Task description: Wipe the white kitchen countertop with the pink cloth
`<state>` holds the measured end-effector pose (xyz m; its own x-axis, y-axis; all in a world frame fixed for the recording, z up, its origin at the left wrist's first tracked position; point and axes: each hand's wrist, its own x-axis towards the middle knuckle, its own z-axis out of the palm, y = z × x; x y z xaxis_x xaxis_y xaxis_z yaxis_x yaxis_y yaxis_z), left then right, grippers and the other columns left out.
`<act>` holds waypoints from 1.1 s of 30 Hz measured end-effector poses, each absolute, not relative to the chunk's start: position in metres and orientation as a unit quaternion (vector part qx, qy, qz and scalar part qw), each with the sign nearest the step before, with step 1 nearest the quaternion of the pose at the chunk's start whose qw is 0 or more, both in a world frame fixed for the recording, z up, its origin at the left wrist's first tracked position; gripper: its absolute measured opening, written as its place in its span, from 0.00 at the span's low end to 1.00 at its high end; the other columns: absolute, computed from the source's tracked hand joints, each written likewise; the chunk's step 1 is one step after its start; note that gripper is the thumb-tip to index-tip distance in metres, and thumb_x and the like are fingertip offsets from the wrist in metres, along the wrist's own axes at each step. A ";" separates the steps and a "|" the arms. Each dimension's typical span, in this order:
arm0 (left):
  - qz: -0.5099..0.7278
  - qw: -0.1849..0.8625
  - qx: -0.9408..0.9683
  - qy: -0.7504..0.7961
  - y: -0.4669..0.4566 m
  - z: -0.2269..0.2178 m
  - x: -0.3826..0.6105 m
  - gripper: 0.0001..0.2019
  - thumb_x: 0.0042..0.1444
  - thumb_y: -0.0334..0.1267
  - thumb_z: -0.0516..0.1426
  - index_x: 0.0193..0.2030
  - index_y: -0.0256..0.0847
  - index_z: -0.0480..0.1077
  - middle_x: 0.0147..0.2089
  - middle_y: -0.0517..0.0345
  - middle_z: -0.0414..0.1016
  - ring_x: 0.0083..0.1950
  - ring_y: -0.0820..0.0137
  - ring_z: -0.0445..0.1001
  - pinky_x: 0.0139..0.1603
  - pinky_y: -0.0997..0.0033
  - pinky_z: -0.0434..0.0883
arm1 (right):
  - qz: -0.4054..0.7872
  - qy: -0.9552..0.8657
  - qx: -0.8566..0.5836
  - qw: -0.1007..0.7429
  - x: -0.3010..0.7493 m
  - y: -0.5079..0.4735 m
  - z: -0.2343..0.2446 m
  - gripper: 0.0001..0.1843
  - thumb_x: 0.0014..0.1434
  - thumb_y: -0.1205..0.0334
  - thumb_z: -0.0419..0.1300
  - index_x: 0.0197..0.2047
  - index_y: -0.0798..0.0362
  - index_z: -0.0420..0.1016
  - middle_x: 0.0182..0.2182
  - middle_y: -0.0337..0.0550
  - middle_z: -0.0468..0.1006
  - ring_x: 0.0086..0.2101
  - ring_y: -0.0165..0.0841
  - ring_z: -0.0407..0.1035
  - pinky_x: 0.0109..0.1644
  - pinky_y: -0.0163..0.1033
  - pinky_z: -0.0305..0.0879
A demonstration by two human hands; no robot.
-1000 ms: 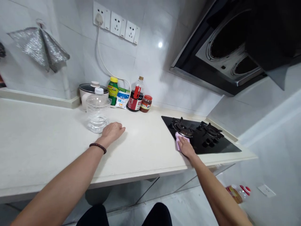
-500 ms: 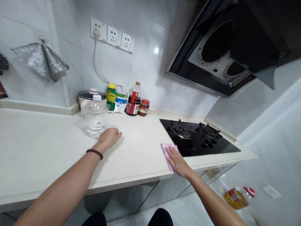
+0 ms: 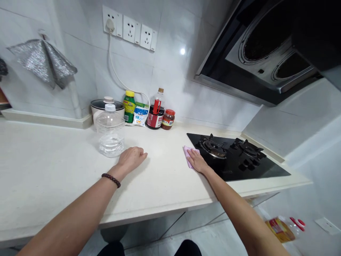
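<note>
My right hand (image 3: 197,160) holds a folded pink cloth (image 3: 188,153) pressed to the white countertop (image 3: 160,177), its fingers laid over the cloth. Hand and cloth are at the left edge of the black gas stove (image 3: 231,170). My left hand (image 3: 131,158), with a dark bead bracelet (image 3: 111,179) at the wrist, is closed in a loose fist at the counter with nothing visible in it. Just left of that fist stands a large clear plastic bottle (image 3: 110,133) with a white cap, upright and partly in front of a lidded pot (image 3: 96,113).
Along the wall stand a green bottle with a yellow cap (image 3: 129,106), a white-blue packet (image 3: 140,115), a dark jar (image 3: 155,120) and a red-lidded jar (image 3: 168,120). A range hood (image 3: 255,53) overhangs the stove. An oil bottle (image 3: 282,229) is low at right.
My right hand and the pink cloth have moved away from the counter's front edge, toward the wall. My left fist stays beside the clear bottle. The view has shifted slightly.
</note>
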<state>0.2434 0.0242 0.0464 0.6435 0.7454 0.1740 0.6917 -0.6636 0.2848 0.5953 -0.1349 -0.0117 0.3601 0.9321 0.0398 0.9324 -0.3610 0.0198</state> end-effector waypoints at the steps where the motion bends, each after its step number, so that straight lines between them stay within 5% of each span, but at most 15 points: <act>1: 0.137 0.094 0.902 0.398 0.024 0.046 0.244 0.18 0.63 0.46 0.49 0.30 0.42 0.74 0.33 0.51 0.79 0.37 0.61 0.76 0.32 0.68 0.61 | -0.019 -0.554 -0.832 -0.004 0.598 -0.123 -0.010 0.38 0.71 0.44 0.32 0.75 0.57 0.47 0.73 0.49 0.45 0.72 0.39 0.36 0.73 0.46 0.34; 11: 0.133 0.082 0.896 0.416 0.035 0.040 0.243 0.18 0.63 0.48 0.49 0.31 0.43 0.76 0.36 0.48 0.81 0.41 0.58 0.78 0.35 0.67 0.64 | -0.010 -0.516 -0.857 -0.002 0.608 -0.064 0.001 0.37 0.72 0.46 0.31 0.75 0.58 0.46 0.73 0.52 0.46 0.71 0.41 0.38 0.73 0.48 0.34; 24: 0.153 0.108 0.876 0.445 0.044 0.037 0.235 0.19 0.62 0.49 0.50 0.40 0.41 0.78 0.43 0.50 0.80 0.49 0.58 0.76 0.47 0.66 0.69 | -0.021 -0.584 -0.812 0.005 0.570 -0.140 -0.010 0.40 0.71 0.43 0.29 0.75 0.61 0.47 0.73 0.51 0.48 0.72 0.41 0.36 0.74 0.50 0.34; 33: 0.184 0.156 0.868 0.434 0.054 0.021 0.231 0.31 0.65 0.51 0.47 0.45 0.14 0.72 0.52 0.46 0.73 0.59 0.52 0.67 0.58 0.65 0.58 | 0.006 -0.636 -0.771 0.031 0.543 -0.241 -0.019 0.43 0.68 0.33 0.29 0.76 0.48 0.41 0.75 0.37 0.38 0.72 0.43 0.33 0.74 0.54 0.35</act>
<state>0.2314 0.0544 0.0211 0.5562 0.8105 0.1834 0.6959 -0.5749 0.4304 0.5433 -0.2412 -0.0186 0.1913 0.9811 0.0300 0.9803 -0.1894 -0.0566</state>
